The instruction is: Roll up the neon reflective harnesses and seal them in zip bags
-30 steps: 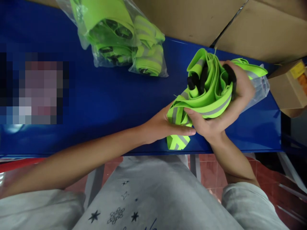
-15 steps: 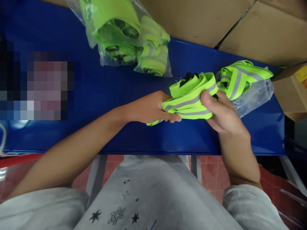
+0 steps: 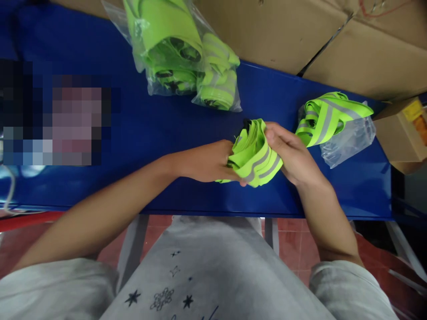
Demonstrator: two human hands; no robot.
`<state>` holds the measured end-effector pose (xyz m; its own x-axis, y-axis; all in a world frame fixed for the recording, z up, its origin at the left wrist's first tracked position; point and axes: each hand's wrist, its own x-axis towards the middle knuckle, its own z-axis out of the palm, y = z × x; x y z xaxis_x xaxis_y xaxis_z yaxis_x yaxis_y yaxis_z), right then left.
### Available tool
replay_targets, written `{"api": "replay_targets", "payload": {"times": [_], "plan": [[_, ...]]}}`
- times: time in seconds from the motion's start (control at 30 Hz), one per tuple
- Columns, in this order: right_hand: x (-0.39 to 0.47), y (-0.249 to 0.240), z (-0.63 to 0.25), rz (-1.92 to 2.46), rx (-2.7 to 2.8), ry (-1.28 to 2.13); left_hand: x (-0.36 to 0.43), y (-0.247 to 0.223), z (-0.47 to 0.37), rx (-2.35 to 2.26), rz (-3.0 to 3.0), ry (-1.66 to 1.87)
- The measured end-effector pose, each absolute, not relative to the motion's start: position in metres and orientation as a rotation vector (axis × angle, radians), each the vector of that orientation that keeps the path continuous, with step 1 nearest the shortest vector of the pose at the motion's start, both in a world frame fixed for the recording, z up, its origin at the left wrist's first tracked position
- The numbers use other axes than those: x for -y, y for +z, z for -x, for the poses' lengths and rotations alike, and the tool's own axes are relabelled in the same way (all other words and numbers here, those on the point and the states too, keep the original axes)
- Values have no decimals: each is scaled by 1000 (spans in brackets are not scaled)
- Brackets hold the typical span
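A folded bundle of neon green straps (image 3: 258, 155) with grey stripes is held over the blue table, between my two hands. My left hand (image 3: 213, 161) grips its left end, the fingers mostly hidden underneath. At the bundle's right side, my right hand (image 3: 288, 151) is closed on it, thumb on top. Black parts show at the bundle's upper edge. Just beyond my right hand, another loose strap bundle (image 3: 325, 118) lies partly on a clear plastic bag (image 3: 348, 138).
Clear bags of rolled green straps (image 3: 173, 49) lie at the back left on the blue table (image 3: 133, 120). Large cardboard boxes (image 3: 267, 35) line the far edge. A smaller carton (image 3: 398, 133) stands at the right. A pixelated patch covers part of the left side.
The strap bundle has become more compact and turned, its right end drawn in toward my left hand. My right hand has moved left, away from the loose bundle.
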<state>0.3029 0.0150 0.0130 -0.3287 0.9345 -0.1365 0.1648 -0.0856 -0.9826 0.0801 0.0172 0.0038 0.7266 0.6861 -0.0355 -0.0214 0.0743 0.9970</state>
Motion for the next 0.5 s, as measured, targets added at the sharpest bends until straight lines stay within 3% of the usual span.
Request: {"api": "replay_targets", "payload": {"times": [0.13, 0.33, 0.5], "plan": [[-9, 14, -300, 1296, 1629, 1075, -18, 9, -83, -510, -1489, 414], [-1, 22, -299, 1088, 2001, 1089, -20, 1, -84, -535, -1508, 498], [0, 18, -293, 1153, 1997, 1014, -19, 0, -89, -487, -1414, 503]]}}
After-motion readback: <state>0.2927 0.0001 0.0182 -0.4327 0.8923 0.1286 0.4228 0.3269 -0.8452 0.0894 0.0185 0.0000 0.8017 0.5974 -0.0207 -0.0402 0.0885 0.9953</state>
